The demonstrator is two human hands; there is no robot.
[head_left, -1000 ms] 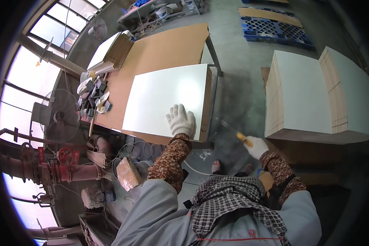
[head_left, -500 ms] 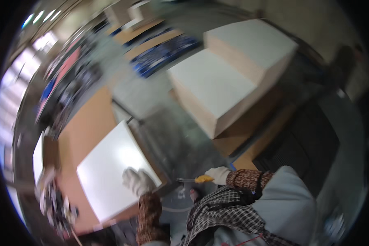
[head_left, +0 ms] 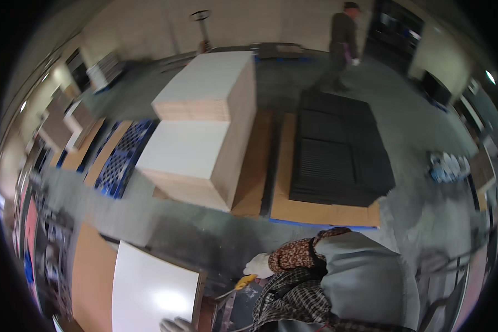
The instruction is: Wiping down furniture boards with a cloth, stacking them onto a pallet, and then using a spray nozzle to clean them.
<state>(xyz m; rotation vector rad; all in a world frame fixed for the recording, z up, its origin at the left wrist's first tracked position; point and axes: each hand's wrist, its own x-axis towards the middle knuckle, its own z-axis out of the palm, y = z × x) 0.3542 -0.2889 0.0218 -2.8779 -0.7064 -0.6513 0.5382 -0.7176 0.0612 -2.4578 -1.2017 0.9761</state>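
Note:
My left hand [head_left: 177, 325], in a pale glove, lies at the bottom edge of the view on a glossy white panel [head_left: 149, 282]. Its visible fingers are stretched out, and the rest is cut off. The panel rests on a brown board [head_left: 91, 276]. My right hand [head_left: 258, 266], also gloved, is closed around the yellow handle of a hand tool [head_left: 245, 281] with a thin metal shaft. The tool is held beside the panel's right edge, and I cannot make out its kind.
Ahead stands a stepped stack of white panels [head_left: 191, 138]. To its right, black panels [head_left: 340, 149] are piled on a cardboard-covered pallet. A blue pallet [head_left: 119, 160] lies on the left. At the far right back a person [head_left: 344, 44] walks by a doorway. A plastic-wrapped bundle [head_left: 449, 167] sits farther right.
My view has swung right and up, bringing the black stack and the person into sight. The white panel now sits lower in view. The yellow-handled tool stays in my right hand.

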